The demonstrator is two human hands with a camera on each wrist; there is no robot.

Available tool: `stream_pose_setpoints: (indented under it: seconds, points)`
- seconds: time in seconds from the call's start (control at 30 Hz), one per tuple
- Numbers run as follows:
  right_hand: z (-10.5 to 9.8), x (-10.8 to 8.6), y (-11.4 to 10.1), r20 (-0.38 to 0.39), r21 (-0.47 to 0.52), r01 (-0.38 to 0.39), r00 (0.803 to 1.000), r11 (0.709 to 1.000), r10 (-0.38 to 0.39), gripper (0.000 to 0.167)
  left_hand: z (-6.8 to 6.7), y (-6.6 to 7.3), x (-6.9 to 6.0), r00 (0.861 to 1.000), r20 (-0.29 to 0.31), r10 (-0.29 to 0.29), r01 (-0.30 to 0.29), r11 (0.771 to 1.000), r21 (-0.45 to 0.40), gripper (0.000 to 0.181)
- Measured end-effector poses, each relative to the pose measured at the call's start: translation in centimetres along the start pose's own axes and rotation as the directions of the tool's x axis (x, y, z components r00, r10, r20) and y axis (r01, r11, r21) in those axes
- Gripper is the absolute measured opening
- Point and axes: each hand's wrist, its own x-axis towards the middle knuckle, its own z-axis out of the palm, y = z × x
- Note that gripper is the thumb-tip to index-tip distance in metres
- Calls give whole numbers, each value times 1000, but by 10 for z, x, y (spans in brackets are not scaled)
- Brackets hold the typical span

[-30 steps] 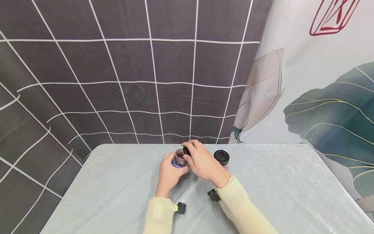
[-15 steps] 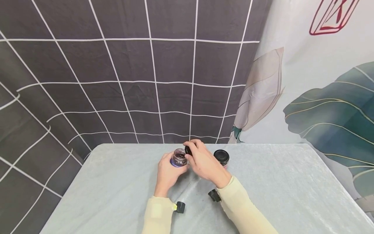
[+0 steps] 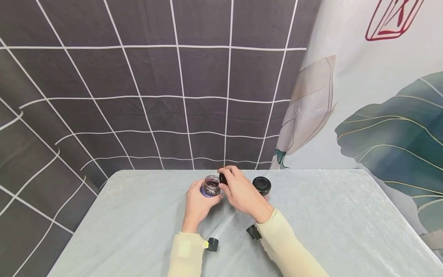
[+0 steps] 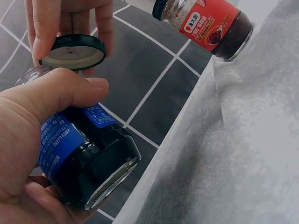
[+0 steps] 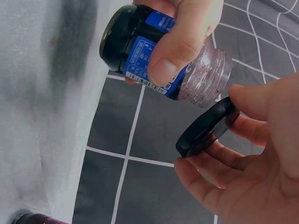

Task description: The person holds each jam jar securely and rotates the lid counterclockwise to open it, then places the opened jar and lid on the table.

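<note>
— Who has the blue-labelled jar (image 3: 209,189)?
— A left hand (image 3: 198,203), fingers wrapped around it above a grey-draped table (image 3: 311,219), its mouth uncovered.
— And the right hand (image 3: 241,193)?
— It pinches the black lid (image 4: 72,50) by its edge, just beside that mouth; a capped, red-labelled jar (image 4: 210,27) stands nearby on the table.

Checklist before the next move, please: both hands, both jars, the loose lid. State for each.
1. Left hand gripping the blue-labelled jar: ok, thumb and fingers round it.
2. Right hand holding the lid: ok, pinched at its rim.
3. Lid off that jar: ok, held beside the open mouth.
4. Blue-labelled jar standing on the table: not ok, held above it.
5. Red-labelled jar capped: ok.
6. Blue-labelled jar's exact fill level: cannot tell.
</note>
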Motion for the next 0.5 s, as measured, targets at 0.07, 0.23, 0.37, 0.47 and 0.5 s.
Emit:
stream_pose_setpoints:
  seconds: [0.07, 0.23, 0.37, 0.47, 0.5]
  points:
    - [1, 0, 0, -1, 1, 1, 1000, 1000, -1, 35, 0, 0, 0, 1000, -3, -2, 2, 1000, 0, 63]
    - [2, -1, 0, -6, 18, -8, 1000, 1000, 8, 36, -1, -3, 1, 1000, -12, -7, 7, 1000, 5, 63]
    - [3, 0, 0, -8, 26, -22, 1000, 999, 22, 36, -2, -3, 2, 1000, -22, -9, 10, 1000, 9, 63]
    - [4, -1, -1, -6, 32, -31, 999, 999, 32, 35, -3, -2, 2, 1000, -27, -10, 10, 1000, 10, 62]
    - [4, -1, -1, -5, 36, -34, 999, 999, 34, 35, -3, -2, 2, 1000, -28, -10, 10, 1000, 10, 62]
